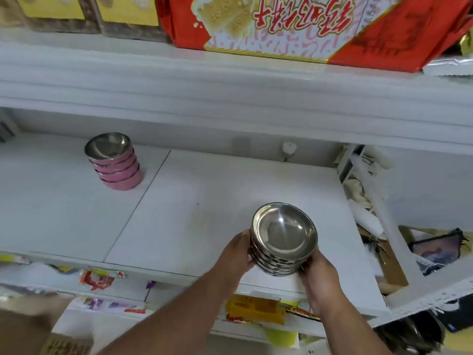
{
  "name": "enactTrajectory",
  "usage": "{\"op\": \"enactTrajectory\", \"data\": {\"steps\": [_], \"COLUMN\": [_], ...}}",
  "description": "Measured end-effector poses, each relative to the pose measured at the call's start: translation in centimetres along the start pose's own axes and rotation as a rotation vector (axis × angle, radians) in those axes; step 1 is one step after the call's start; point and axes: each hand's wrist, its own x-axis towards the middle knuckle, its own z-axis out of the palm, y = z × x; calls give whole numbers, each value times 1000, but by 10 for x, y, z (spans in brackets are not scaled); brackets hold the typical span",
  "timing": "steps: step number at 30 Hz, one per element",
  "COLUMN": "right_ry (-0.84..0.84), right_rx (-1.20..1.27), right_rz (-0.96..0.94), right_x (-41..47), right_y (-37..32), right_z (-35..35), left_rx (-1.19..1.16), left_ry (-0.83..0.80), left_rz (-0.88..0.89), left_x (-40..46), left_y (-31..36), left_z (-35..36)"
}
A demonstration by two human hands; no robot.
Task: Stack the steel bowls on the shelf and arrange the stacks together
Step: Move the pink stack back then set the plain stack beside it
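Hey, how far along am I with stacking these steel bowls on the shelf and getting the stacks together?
Stacking looks done: one stack with pink outsides stands at the back left of the shelf, and a plain steel stack is gripped between your left hand and right hand near the front edge. Left: the two stacks are well apart, so bring them side by side.

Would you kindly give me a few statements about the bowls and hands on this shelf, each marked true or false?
1. Both hands hold the steel bowl stack. True: the left hand and right hand grip its sides.
2. The pink bowl stack touches the steel stack. False: they stand well apart.
3. The pink stack stands to the left, further back on the shelf. True.
4. The top steel bowl holds food. False: it is empty.
5. The red box sits on the same shelf as the bowls. False: it is on the shelf above.
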Motion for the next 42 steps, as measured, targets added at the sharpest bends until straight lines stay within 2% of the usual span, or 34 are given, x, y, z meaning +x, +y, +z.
{"op": "enactTrajectory", "data": {"steps": [5, 9, 21, 27, 34, 42], "right_ry": [-17, -102, -159, -116, -113, -96], "right_rx": [-80, -100, -53, -3, -11, -45], "right_rz": [-9, -56, -59, -35, -19, 4], "right_x": [2, 0, -26, -42, -40, -29], "right_y": [-14, -21, 32, 51, 55, 64], "right_z": [12, 50, 226, 293, 325, 330], "left_rx": [-16, -78, -61, -91, -91, -64], "left_ry": [84, 178, 212, 193, 151, 143], "left_rz": [22, 45, 144, 96, 71, 32], "left_x": [-9, -16, -35, -30, -13, -3], "left_y": [10, 23, 65, 74, 80, 78], "left_z": [-3, -33, -212, -282, -317, -329]}}
